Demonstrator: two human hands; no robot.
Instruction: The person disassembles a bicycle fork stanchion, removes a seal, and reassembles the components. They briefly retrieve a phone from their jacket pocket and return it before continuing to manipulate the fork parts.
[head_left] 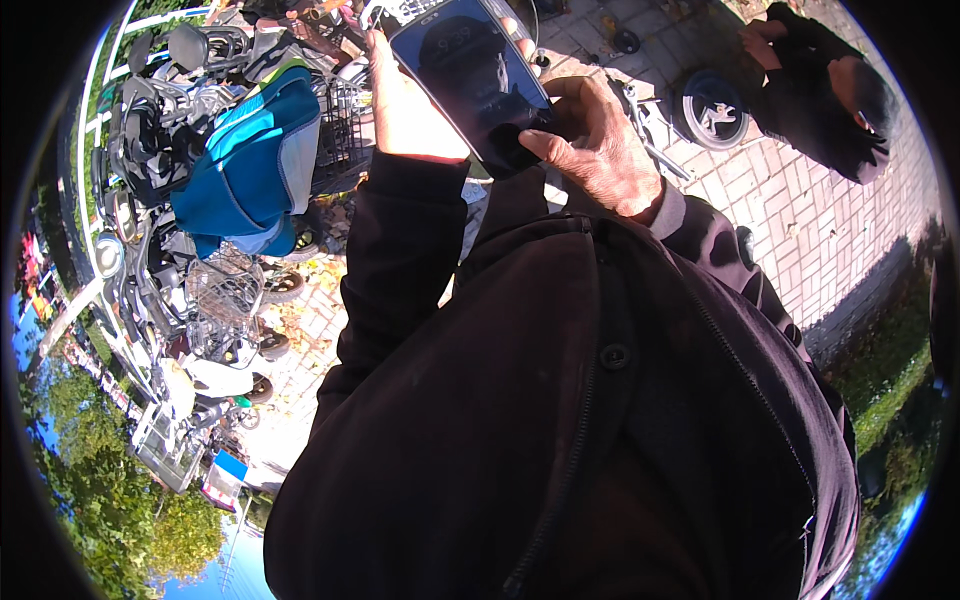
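My left hand [410,110] cradles a smartphone [458,72] along its left side, fingertips showing past the far right edge. The screen is dark with pale text, turned upward. My right hand [600,150] grips the lower right of the phone, fingers curled at the edge and thumb on the bottom of the screen. Both forearms are in dark sleeves.
Parked bicycles or scooters [150,140] crowd the left, one with a blue cover [240,165], others with wire baskets [225,290]. A person in dark clothing [820,100] is at upper right beside a wheel [712,108] on brick paving [780,220]. Trees [120,470] line the rim.
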